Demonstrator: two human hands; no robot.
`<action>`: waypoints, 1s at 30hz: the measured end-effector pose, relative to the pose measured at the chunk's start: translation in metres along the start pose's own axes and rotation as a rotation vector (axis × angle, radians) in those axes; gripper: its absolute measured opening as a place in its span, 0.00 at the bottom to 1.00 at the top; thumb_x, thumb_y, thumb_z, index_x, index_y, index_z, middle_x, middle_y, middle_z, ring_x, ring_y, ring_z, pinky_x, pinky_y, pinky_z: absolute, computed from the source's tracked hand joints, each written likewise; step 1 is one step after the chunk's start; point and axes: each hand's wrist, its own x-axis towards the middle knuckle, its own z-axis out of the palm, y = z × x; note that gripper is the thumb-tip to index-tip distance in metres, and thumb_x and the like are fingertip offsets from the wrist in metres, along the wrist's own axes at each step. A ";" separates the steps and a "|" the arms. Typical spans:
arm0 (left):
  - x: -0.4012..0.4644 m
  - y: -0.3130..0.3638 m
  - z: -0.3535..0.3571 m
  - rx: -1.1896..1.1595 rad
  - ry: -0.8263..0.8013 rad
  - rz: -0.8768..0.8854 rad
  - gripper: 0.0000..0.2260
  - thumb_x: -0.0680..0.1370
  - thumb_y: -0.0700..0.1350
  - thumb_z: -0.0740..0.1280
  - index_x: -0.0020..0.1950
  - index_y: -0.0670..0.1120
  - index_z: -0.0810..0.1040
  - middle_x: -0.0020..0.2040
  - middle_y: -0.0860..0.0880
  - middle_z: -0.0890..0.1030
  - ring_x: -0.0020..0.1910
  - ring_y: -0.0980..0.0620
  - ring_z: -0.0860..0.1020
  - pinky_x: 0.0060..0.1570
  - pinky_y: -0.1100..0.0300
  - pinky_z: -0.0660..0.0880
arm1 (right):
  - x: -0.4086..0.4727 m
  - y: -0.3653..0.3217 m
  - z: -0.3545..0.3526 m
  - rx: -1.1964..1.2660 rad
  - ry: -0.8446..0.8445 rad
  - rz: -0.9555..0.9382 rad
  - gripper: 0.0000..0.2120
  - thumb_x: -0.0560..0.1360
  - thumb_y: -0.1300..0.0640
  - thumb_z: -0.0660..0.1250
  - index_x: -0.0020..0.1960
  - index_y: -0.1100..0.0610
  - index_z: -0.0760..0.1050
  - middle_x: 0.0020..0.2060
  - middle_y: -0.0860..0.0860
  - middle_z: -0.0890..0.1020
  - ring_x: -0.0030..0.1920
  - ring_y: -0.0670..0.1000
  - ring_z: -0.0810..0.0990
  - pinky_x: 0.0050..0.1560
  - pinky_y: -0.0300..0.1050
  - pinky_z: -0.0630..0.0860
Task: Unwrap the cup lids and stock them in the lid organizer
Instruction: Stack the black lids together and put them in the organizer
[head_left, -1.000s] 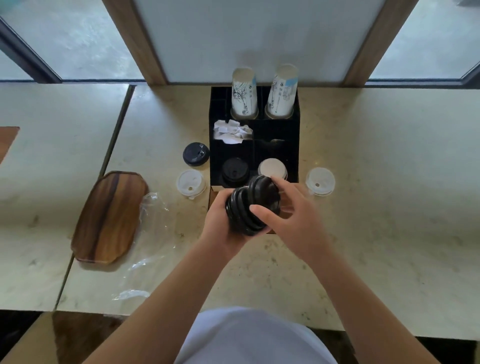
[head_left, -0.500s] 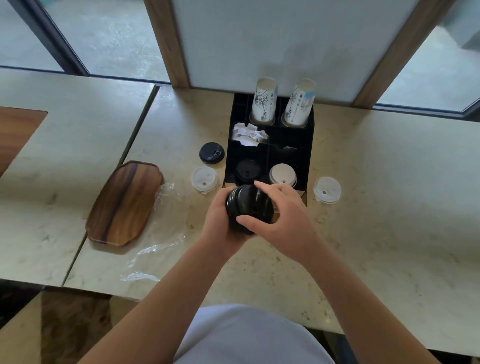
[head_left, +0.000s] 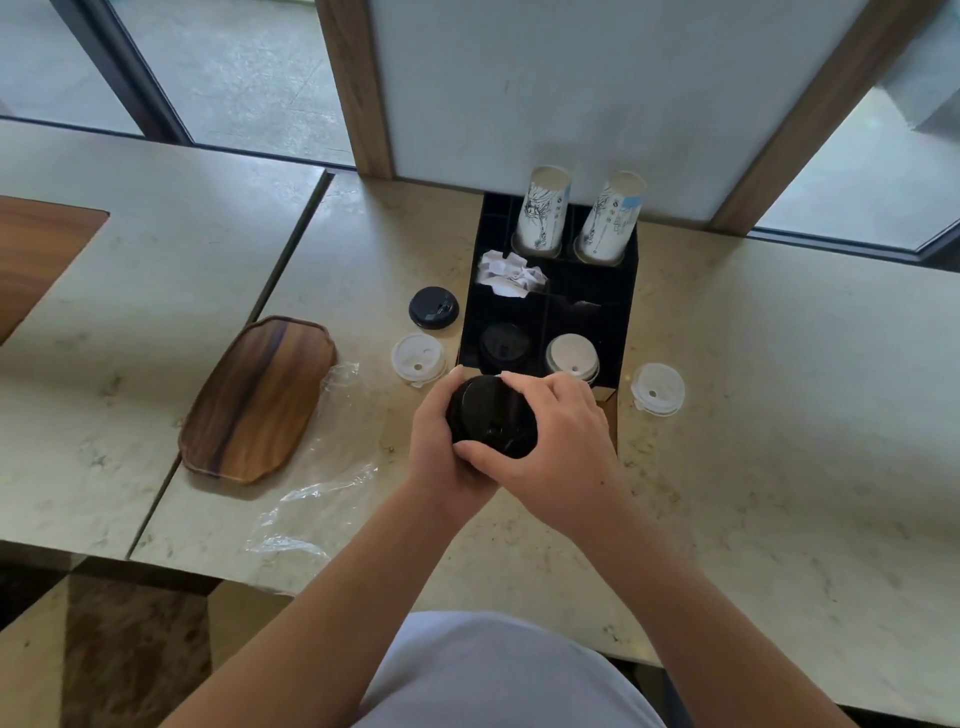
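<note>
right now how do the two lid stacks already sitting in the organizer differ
Colour: the black lid stack is dark and hard to make out against the black organizer, while the white lid stack stands out.
Compartment: the black lid stack sits in the front left slot, the white lid stack in the front right slot.
Height: the white lid stack seems to reach higher in its slot.
Both sit top side up.

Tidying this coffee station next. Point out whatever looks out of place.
Three loose lids lie on the counter instead of in the organizer: a black lid and a white lid to its left, another white lid to its right. Crumpled clear plastic wrap lies beside the wooden tray.
</note>
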 end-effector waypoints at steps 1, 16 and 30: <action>-0.001 0.000 -0.001 0.006 0.004 0.007 0.30 0.76 0.59 0.69 0.68 0.38 0.78 0.60 0.38 0.81 0.56 0.40 0.83 0.51 0.48 0.82 | -0.001 -0.002 0.001 -0.016 0.001 0.007 0.39 0.66 0.25 0.64 0.71 0.45 0.72 0.53 0.44 0.72 0.59 0.47 0.70 0.62 0.46 0.69; 0.001 0.021 -0.039 -0.369 -0.025 -0.147 0.30 0.82 0.60 0.57 0.62 0.35 0.81 0.58 0.33 0.83 0.52 0.33 0.84 0.51 0.36 0.81 | 0.010 -0.006 0.041 0.207 -0.177 0.027 0.36 0.67 0.31 0.70 0.72 0.44 0.70 0.62 0.37 0.73 0.66 0.43 0.65 0.62 0.32 0.62; 0.031 0.065 -0.071 -0.432 0.076 -0.251 0.30 0.76 0.61 0.68 0.67 0.38 0.80 0.61 0.38 0.82 0.55 0.36 0.83 0.49 0.45 0.82 | 0.092 -0.006 0.078 0.278 -0.612 0.051 0.38 0.63 0.30 0.75 0.69 0.40 0.71 0.59 0.40 0.75 0.62 0.44 0.73 0.63 0.47 0.77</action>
